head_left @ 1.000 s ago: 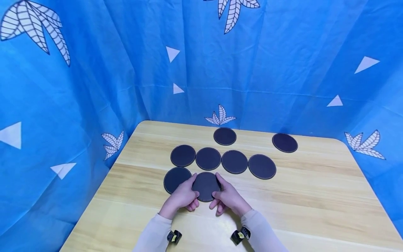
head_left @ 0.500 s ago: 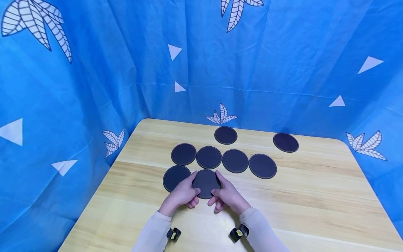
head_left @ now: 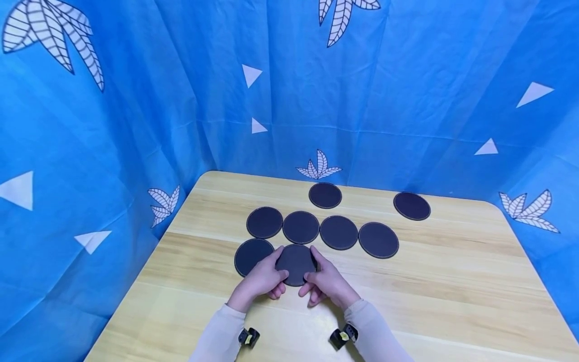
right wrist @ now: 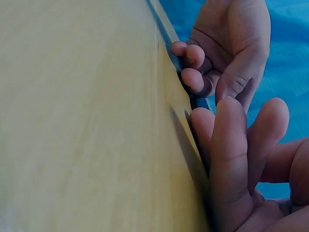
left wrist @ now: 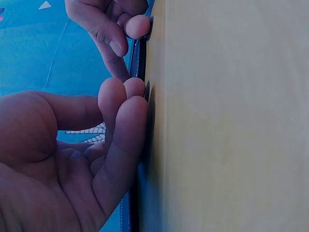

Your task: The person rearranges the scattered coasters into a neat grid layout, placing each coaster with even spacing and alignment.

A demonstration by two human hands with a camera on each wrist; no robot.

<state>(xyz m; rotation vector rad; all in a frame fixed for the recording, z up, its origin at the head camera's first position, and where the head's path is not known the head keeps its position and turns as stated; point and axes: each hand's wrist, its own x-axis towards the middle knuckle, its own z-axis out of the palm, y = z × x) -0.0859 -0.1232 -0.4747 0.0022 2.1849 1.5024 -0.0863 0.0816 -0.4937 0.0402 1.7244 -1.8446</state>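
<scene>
In the head view, a round black coaster (head_left: 296,264) lies at the near side of a row of like coasters. My left hand (head_left: 262,277) holds its left edge and my right hand (head_left: 330,280) its right edge, thumbs at the near rim and index fingers along the sides. Another coaster (head_left: 251,256) lies just left, partly covered by my left hand. Behind, the row runs from a left coaster (head_left: 264,222) to a right coaster (head_left: 378,240), edges touching or nearly so. Both wrist views show curled fingers low over the wood; the held coaster is mostly hidden there.
Two more coasters lie apart near the back edge, a middle one (head_left: 325,195) and a right one (head_left: 411,206). All are on a light wooden table (head_left: 452,281) with rounded back corners. A blue patterned curtain (head_left: 289,100) encloses the back and sides.
The held coaster has shifted very slightly away from me, closer to the row, with both hands keeping their grip. The head view has tilted a little. The other coasters stay where they were.
</scene>
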